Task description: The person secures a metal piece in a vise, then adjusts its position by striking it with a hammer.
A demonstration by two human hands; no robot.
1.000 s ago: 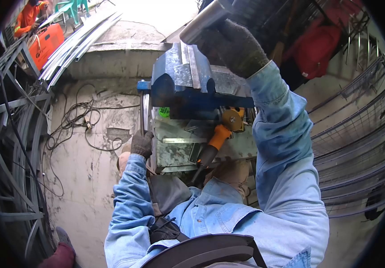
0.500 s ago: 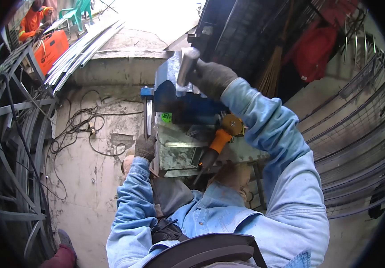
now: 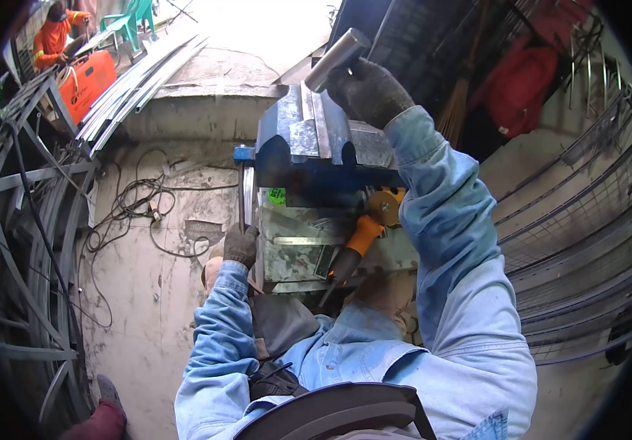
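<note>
My gloved right hand (image 3: 371, 92) is closed and raised, gripping a hammer (image 3: 336, 59) with a thick cylindrical metal head; its handle is mostly hidden by the hand. Below it stands a blue bench vise (image 3: 276, 132) with a pale metal strip (image 3: 318, 117) along its top. My gloved left hand (image 3: 240, 246) is wrapped round the lower end of a long metal bar (image 3: 243, 198), which runs up beside the vise to a small blue block (image 3: 243, 153). An orange angle grinder (image 3: 364, 235) lies on the worn metal surface (image 3: 287, 265) near my knees.
Black cable (image 3: 129, 194) coils across the floor at left, beside stacked metal frames (image 3: 34, 242). Long metal strips (image 3: 144, 88) lie near an orange machine (image 3: 92, 84), where a person in orange (image 3: 52, 40) works. Wire-mesh panels (image 3: 580, 220) and a broom (image 3: 457, 103) stand at right.
My right hand has risen up and to the right with the hammer, baring the vise's top and the pale strip. My left hand keeps its grip on the bar, nearly unmoved.
</note>
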